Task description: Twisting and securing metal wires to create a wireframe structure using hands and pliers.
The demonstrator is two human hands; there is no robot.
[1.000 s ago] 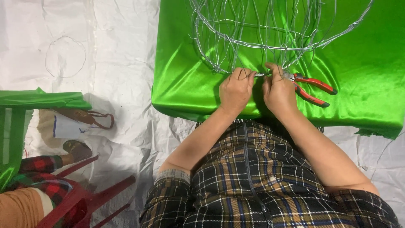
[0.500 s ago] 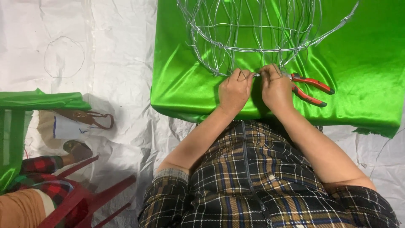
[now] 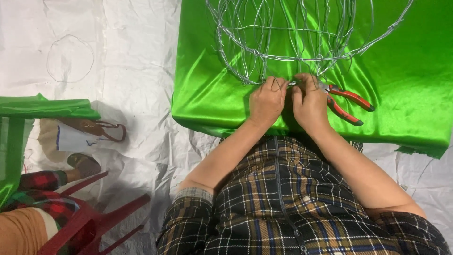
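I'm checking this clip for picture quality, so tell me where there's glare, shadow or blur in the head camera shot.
Head view: the green satin cloth throws bright glare streaks along its folds; the wire frame stays sharp against it; both hands, left hand and right hand, are in focus; a soft shadow falls under the cloth's front edge on the white sheet; no motion blur shows.

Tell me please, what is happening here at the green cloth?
A person in a plaid shirt works on a wire frame that stands on a green satin cloth. The left hand and the right hand pinch the wire at the frame's lower rim, close together. Red-handled pliers lie on the cloth beside the right hand.
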